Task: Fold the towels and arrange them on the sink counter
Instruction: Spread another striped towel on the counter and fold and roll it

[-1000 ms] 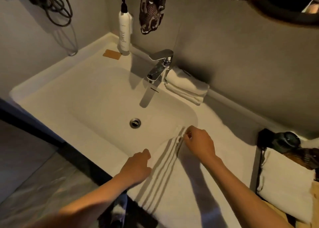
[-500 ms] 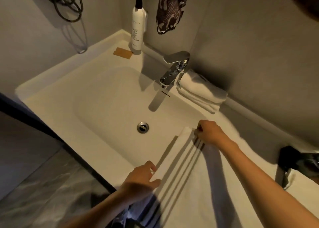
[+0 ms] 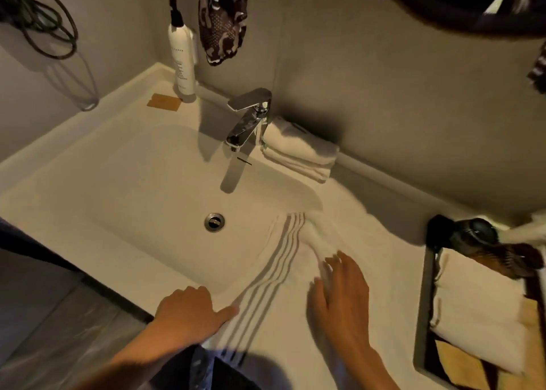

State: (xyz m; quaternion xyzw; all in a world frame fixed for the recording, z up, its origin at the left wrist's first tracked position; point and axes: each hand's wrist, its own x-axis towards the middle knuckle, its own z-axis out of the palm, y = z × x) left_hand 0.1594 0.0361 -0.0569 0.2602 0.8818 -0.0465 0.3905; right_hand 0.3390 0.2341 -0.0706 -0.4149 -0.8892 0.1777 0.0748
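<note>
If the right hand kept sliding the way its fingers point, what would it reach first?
The right hand lies flat on the striped towel, fingers pointing up toward the back wall. Going straight on, it would likely cross more towel, then meet the folded towel stack beside the faucet; depth is unclear.

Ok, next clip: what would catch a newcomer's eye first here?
Both hands on the striped towel spread over the counter right of the basin: the left hand at its near edge, the right hand flat on it. Next, the folded towels stacked beside the tap.
</note>
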